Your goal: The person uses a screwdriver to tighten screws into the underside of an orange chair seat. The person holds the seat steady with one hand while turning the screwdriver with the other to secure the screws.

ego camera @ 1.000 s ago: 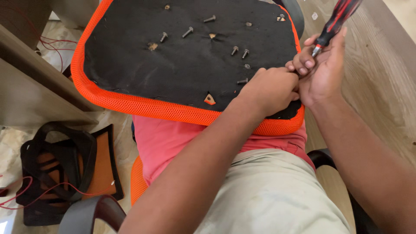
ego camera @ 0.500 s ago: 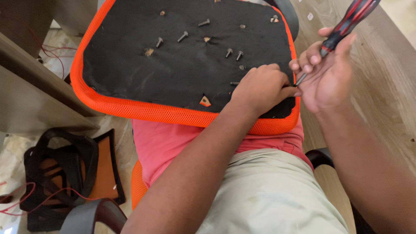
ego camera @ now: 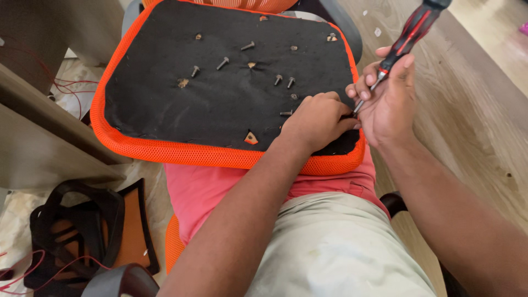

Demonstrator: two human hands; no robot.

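While the left hand [ego camera: 316,121] pinches a screw at the seat pad [ego camera: 165,151]'s four-o'clock edge, the right hand [ego camera: 388,102], close beside it and clamped on the screwdriver [ego camera: 404,38], is seemingly driving it, so next comes steady downward turning

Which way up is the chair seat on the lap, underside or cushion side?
Underside up. The seat pad shows flat black backing with loose screws lying on it and orange mesh only around its rim.
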